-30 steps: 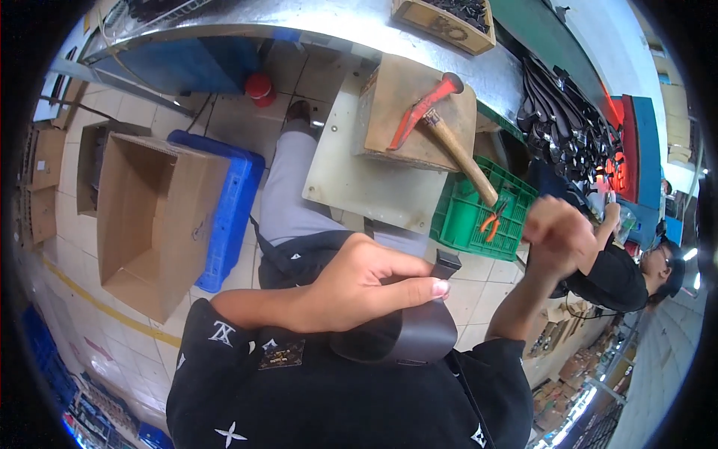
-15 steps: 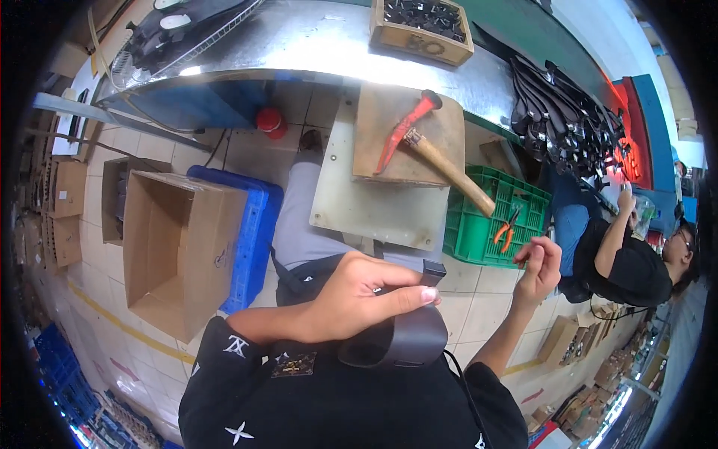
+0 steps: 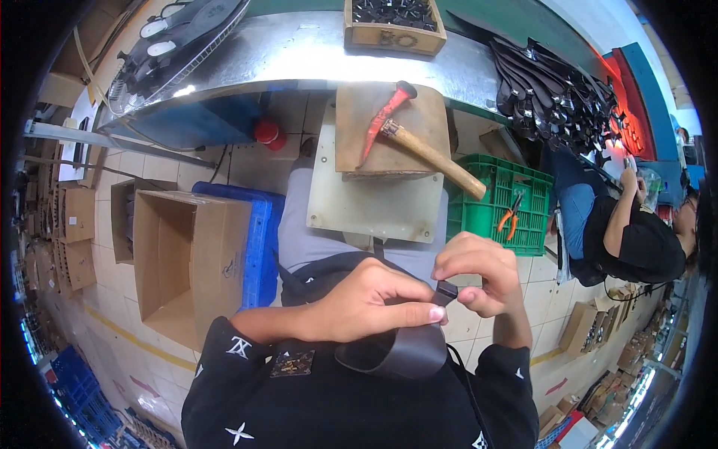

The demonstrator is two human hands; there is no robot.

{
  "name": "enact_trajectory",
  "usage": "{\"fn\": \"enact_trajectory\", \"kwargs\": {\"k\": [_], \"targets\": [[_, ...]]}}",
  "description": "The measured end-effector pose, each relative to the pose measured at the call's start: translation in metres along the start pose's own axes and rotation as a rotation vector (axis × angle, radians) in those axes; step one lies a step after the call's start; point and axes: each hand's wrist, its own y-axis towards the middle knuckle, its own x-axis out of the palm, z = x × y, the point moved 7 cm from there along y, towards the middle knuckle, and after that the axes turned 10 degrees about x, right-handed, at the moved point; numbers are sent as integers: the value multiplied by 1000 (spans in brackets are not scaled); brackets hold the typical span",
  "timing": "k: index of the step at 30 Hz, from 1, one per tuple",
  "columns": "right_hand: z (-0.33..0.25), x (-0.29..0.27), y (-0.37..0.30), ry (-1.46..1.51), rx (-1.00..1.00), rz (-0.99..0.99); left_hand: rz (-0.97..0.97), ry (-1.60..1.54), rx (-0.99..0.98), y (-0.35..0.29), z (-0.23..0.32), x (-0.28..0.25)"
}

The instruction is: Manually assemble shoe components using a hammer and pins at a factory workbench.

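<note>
My left hand (image 3: pixel 374 303) is closed around a dark brown leather strap (image 3: pixel 415 352), pinching it between thumb and forefinger. The strap bends back in a loop against my shirt. At its upper end a small black end piece (image 3: pixel 446 290) sticks out past my left thumb. Curled around that end piece, my right hand (image 3: pixel 482 273) has it between thumb and forefinger. In front of my lap a hammer (image 3: pixel 430 153) with a red head and wooden handle lies on a wooden block (image 3: pixel 355 112), which rests on a pale board (image 3: pixel 374 213).
Orange-handled pliers (image 3: pixel 511 217) hang on a green crate (image 3: pixel 535 179). On the metal bench (image 3: pixel 284 56) stand a wooden box (image 3: pixel 393 37) of small black parts and a pile of black straps (image 3: pixel 553 93). An open carton (image 3: pixel 168 262) is at left; a co-worker (image 3: pixel 636 232) sits at right.
My right hand has moved left and down from beside the crate to the strap's end piece. My left hand keeps its hold, the end piece shifting slightly right and down.
</note>
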Motion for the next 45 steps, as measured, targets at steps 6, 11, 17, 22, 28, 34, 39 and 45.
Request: {"fn": "enact_trajectory", "kwargs": {"k": [6,11,17,22,28,34,39,45], "targets": [[-25,15,16,-12,-152,-455,-154,-178,47,-4,3,11],[-46,25,24,-72,-201,-560,-216,-313,74,-8,9,14],[-52,38,25,-18,-193,-667,-353,-393,83,-15,7,19],[-56,48,32,20,-209,-680,-424,-386,143,-20,12,14],[-53,52,31,-15,-182,-663,-406,-368,181,-25,7,12],[-56,58,30,60,-203,-637,-467,-426,224,-26,8,17],[-53,57,41,26,-183,-758,-428,-235,229,-28,22,5],[-13,-10,54,-480,68,-443,262,-34,243,-4,23,-76]]}}
